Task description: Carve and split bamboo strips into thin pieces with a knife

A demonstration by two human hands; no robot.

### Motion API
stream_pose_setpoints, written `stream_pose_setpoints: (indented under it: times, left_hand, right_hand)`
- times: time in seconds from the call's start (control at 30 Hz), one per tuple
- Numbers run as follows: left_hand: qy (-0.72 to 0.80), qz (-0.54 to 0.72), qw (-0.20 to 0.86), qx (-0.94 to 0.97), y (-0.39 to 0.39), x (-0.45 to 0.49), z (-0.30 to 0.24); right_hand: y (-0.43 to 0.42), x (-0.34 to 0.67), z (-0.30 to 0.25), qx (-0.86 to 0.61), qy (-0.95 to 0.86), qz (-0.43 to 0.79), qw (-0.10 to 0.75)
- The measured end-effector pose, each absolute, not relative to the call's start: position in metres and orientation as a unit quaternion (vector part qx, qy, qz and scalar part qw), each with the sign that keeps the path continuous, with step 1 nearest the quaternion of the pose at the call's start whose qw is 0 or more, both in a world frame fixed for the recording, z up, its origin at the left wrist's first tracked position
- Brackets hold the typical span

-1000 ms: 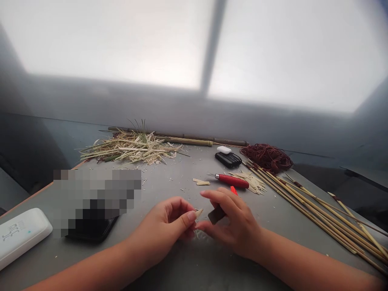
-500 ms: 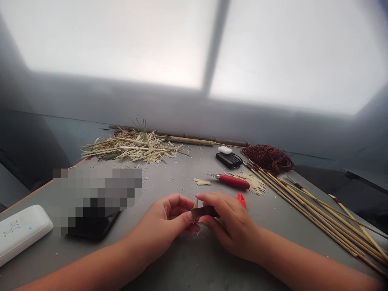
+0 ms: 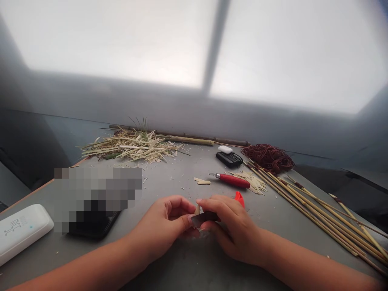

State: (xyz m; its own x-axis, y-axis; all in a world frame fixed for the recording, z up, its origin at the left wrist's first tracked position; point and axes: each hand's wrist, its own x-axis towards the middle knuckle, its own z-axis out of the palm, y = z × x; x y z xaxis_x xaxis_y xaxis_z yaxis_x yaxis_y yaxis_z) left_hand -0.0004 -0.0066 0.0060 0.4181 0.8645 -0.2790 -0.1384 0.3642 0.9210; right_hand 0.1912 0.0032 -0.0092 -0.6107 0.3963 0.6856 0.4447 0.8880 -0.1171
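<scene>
Blade point(image 3: 205, 218) gripped in the right hand point(image 3: 235, 226) lies across a pale sliver point(image 3: 197, 209) the left hand point(image 3: 165, 220) pinches; shaving seems underway, next wanting steady pressure.

Pale thin strip point(image 3: 197, 210), roughly upright, lower part hidden, dark flat blade point(image 3: 203, 218) crossing in front

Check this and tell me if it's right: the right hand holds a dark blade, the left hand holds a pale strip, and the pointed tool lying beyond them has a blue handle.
One thing is wrong: the head view shows the pointed tool has a red handle. The right hand does hold the dark blade, the left hand the pale strip.
</scene>
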Motion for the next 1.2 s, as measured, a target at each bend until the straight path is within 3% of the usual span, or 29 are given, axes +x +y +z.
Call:
stream_pose_setpoints:
  times: [1.2]
  left_hand:
    - [0.383,0.333,0.675,0.535,-0.004,-0.003,-0.001]
  right_hand:
    - [0.004,0.191,-0.010,-0.240,-0.897,0.014,0.370]
